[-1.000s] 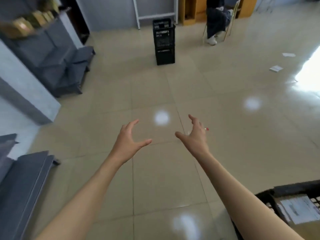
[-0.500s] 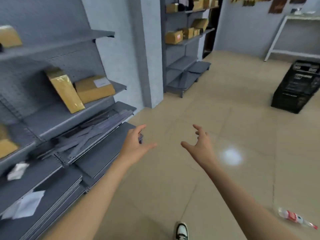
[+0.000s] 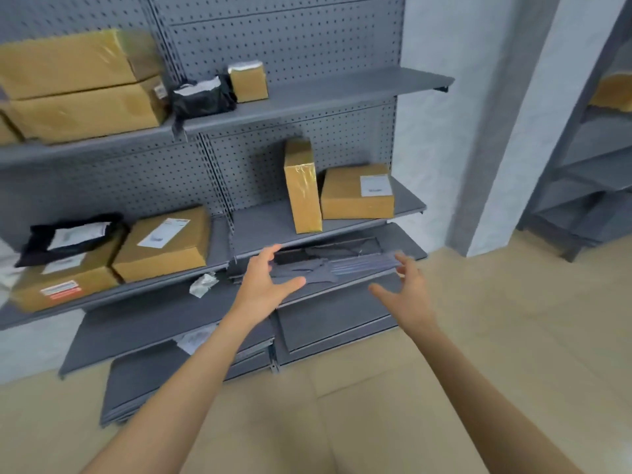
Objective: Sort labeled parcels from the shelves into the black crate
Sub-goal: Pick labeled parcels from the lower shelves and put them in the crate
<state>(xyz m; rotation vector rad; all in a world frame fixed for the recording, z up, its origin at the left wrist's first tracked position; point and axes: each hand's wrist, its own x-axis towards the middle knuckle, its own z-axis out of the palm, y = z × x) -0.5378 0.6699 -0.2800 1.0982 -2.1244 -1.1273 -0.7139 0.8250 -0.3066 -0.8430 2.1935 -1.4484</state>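
Item: my left hand (image 3: 263, 282) and right hand (image 3: 407, 292), both spread and holding nothing, raised before the grey shelving (image 3: 342, 87). Labelled parcel (image 3: 357, 193) lies flat on the middle shelf, touching an upright box (image 3: 302, 186); I see no crate

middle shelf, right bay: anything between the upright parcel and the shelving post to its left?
Head view: no. That stretch of the shelf is bare from the post to the upright parcel.
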